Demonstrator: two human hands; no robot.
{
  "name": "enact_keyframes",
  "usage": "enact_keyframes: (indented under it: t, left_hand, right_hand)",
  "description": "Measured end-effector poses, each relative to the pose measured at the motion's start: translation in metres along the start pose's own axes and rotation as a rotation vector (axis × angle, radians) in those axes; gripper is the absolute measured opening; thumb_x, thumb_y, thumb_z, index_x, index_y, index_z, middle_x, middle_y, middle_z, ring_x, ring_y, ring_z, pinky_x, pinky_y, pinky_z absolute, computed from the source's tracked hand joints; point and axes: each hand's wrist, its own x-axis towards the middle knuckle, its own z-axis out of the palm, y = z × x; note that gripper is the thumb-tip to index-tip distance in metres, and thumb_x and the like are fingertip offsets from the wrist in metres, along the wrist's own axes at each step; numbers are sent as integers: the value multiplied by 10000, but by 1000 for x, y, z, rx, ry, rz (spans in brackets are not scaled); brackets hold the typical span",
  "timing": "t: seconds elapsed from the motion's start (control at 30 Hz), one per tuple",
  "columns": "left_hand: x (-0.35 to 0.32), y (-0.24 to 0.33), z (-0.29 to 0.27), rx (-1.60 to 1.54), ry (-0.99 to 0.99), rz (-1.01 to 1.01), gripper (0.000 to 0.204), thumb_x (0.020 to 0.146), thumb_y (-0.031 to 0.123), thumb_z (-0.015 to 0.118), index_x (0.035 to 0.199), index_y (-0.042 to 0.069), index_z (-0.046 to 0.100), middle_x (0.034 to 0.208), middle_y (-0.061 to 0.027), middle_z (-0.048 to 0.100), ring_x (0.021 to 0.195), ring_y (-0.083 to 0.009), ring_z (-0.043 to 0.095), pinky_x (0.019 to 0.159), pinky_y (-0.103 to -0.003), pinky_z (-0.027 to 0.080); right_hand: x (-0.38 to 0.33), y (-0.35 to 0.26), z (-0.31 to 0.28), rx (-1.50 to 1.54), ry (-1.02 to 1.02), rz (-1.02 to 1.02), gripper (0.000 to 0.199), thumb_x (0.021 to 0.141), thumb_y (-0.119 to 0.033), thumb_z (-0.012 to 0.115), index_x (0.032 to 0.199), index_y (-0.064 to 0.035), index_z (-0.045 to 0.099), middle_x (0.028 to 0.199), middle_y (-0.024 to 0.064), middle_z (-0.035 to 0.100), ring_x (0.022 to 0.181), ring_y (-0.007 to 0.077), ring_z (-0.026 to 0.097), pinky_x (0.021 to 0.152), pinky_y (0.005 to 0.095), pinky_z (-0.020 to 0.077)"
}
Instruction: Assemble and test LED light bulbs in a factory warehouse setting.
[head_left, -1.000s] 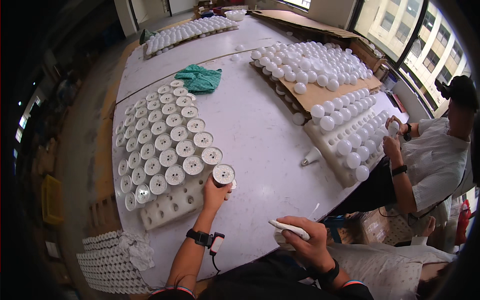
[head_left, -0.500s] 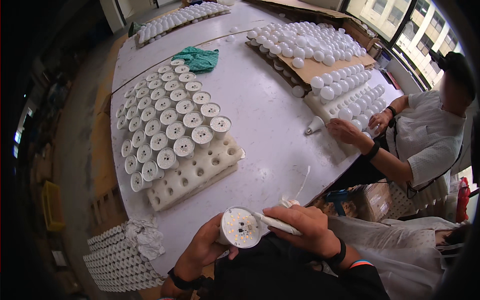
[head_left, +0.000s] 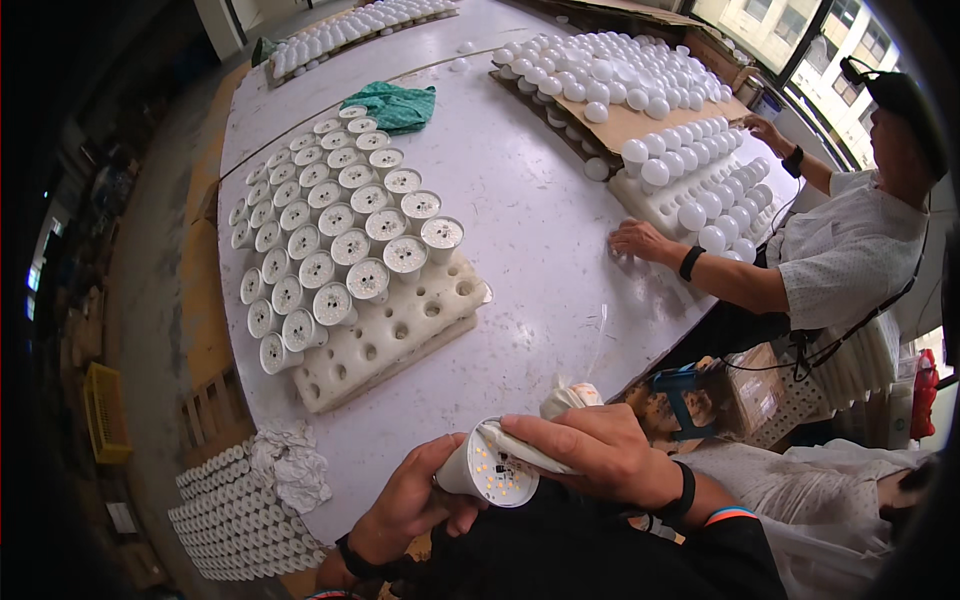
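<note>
With most of the foam tray filled and its near holes bare, the left hand grips a bulb base near the table's near edge, while the right hand squeezes a glue tube onto its rim.

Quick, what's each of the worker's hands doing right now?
Left hand: closed around a white bulb housing.
Right hand: closed on a white squeeze tube, tip at the housing.

A long white-topped bench fills the room's middle. Daylight enters through dark-framed windows at upper right. At left, a grey concrete floor carries a yellow plastic crate.
</note>
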Motion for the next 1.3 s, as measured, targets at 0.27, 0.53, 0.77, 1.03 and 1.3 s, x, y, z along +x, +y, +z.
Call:
enact_keyframes:
  t: [0.27, 0.53, 0.77, 1.03, 1.3]
  left_hand:
    - [3, -2, -4, -21, -69, 7, 456, 902, 409, 330, 1044, 1, 477, 685, -136, 586, 443, -189, 569, 337, -248, 440]
    - [0, -2, -4, 86, -23, 127, 499, 886, 401, 377, 1138, -25, 442, 860, -156, 592, 590, -200, 606, 439, -263, 490]
    - [-2, -3, 5, 94, -33, 454, 436, 828, 155, 545, 1203, -33, 426, 1109, -174, 539, 950, -240, 572, 774, -352, 509]
    - [1, -1, 4, 195, -27, 589, 319, 717, -30, 542, 1033, -8, 573, 1157, -192, 466, 1086, -275, 470, 917, -396, 398]
    - [8, 1, 4, 360, 18, 695, 184, 640, -92, 547, 774, 6, 628, 1131, -181, 458, 1069, -295, 491, 899, -390, 406]
  right_hand:
    - [-3, 3, 2, -13, -23, -11, 536, 616, -109, 649, 1135, -38, 533, 588, -1, 452, 464, 119, 500, 409, 263, 393]
    - [-3, 4, -5, -76, -19, 5, 427, 614, -76, 695, 1022, -15, 583, 589, 22, 482, 464, 149, 513, 401, 273, 397]
    - [-5, 7, -5, -88, -61, 74, 344, 613, -96, 690, 934, -29, 582, 593, 35, 457, 469, 183, 516, 415, 289, 402]
    - [-6, 11, -6, -62, -80, 89, 270, 619, -100, 663, 850, -54, 531, 602, 32, 440, 460, 180, 507, 398, 301, 397]
    - [-6, 13, -4, -18, -75, 145, 213, 654, -120, 663, 772, -85, 489, 613, 32, 447, 460, 201, 501, 381, 316, 390]
